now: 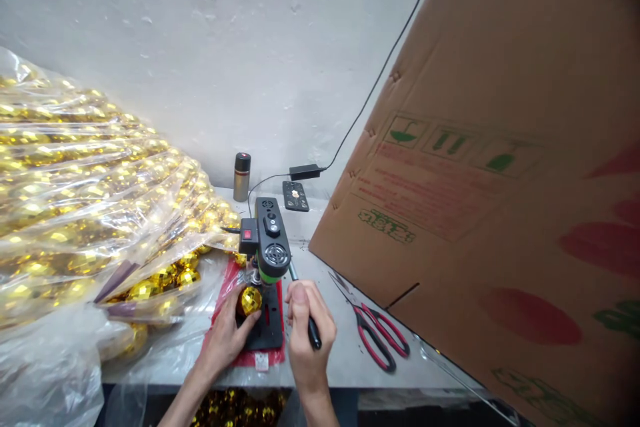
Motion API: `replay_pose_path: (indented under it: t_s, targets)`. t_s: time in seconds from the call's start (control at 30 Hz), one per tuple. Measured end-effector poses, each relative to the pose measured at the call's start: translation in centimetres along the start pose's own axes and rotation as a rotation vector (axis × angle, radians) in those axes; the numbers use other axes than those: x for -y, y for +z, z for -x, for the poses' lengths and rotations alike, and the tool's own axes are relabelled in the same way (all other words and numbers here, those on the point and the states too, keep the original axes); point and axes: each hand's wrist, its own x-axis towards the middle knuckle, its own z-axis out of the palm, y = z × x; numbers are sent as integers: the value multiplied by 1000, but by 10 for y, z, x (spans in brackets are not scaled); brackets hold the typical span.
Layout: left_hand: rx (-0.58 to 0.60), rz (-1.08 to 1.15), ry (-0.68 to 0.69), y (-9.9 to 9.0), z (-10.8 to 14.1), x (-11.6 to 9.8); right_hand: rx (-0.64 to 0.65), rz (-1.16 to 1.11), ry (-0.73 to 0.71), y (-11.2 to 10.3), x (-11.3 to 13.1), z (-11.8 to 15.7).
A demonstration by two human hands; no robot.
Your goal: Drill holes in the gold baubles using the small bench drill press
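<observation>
My left hand (226, 333) is closed around a shiny gold mirrored ball (250, 301), thumb and fingers on its sides. The ball sits under the head of a small black bench drill press (273, 230), above its slotted base plate (267, 335). Whether the drill bit touches the ball is hidden by the head. Wrapped round the drill press's lever (314, 333), my right hand (307, 323) has the black grip poking out below the fingers. A red plastic sheet (245, 359) lies beneath the base plate.
A clear plastic bag (105, 187) full of gold balls fills the left. Red-handled scissors (375, 337) lie right of my right hand, before a large cardboard box (450, 213). Behind stand a bottle (242, 180), a phone (295, 196) and a power adapter (305, 171). More gold balls (240, 408) lie below the table edge.
</observation>
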Motion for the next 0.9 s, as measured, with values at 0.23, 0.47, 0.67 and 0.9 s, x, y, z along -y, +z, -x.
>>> replay_pose_path:
  t_s: [0.23,0.47,0.67,0.9]
  targets:
    - [-44,-138,178,18,-3,-5,-1,4,-3,-1,0,0]
    - [-55,-151,174,25,-1,-16,15,-6,5,-3,0,2]
    - [-52,-149,79,21,-2,-27,15,2,-7,-3,-4,7]
    - [-23,-160,99,21,0,-28,12,39,-103,-4,-24,24]
